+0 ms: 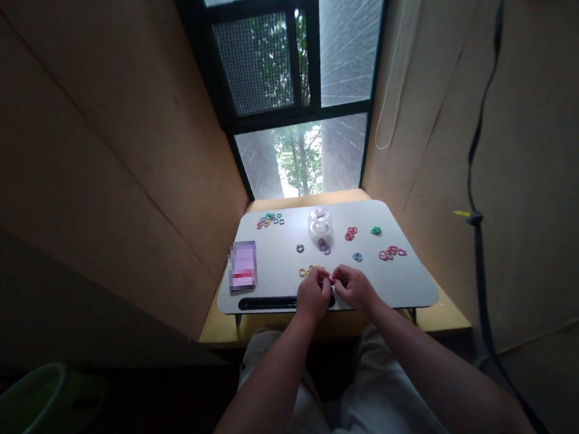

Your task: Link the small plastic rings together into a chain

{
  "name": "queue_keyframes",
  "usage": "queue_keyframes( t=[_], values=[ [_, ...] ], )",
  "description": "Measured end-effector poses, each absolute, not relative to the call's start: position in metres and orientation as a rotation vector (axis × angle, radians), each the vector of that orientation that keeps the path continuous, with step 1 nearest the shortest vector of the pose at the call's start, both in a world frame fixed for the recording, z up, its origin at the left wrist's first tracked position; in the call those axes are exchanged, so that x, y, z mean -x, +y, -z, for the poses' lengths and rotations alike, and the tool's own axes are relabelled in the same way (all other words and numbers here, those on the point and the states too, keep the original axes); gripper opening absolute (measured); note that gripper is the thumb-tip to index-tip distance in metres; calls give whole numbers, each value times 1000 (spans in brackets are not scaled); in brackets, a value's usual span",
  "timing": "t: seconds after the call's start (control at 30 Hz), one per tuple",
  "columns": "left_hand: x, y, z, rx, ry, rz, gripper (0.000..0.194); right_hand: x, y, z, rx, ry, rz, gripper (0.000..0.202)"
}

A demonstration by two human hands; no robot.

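Both hands meet over the front of a white folding table [273, 265]. My left hand [314, 294] and my right hand [354, 287] pinch a small red band [331, 279] between their fingertips. Just beyond my left hand are yellow bands [302, 273], partly hidden by it. Farther back lie purple bands [324, 246], a dark band [300, 248] and a blue band [357, 257]. To the right are red bands [351, 233], green bands [376, 230] and pinkish-red bands [391, 253].
A clear jar [320, 223] stands at the back middle, with a mixed-colour pile of bands [270, 220] to its left. A phone-like purple object [243, 265] lies at the left. A black slot [267, 303] runs along the front edge. A dark strap [482, 282] hangs at the right.
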State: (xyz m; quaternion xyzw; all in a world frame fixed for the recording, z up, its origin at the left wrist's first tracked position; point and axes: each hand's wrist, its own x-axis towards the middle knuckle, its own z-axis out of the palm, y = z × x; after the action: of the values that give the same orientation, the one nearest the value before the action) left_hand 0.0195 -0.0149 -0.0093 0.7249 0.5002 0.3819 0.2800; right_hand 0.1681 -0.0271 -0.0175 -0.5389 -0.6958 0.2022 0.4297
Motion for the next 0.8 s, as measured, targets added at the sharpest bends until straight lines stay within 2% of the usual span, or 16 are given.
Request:
queue_keyframes(
  t=[0.33, 0.8],
  values=[
    [-20, -15, 11, -1996, 1333, -1017, 7, -168, -26, 18, 1375, -1755, -419, 13],
    [-20, -13, 9, -1988, 1227, -1050, 20, -167, -24, 18, 1407, -1745, -397, 14]
  ],
)
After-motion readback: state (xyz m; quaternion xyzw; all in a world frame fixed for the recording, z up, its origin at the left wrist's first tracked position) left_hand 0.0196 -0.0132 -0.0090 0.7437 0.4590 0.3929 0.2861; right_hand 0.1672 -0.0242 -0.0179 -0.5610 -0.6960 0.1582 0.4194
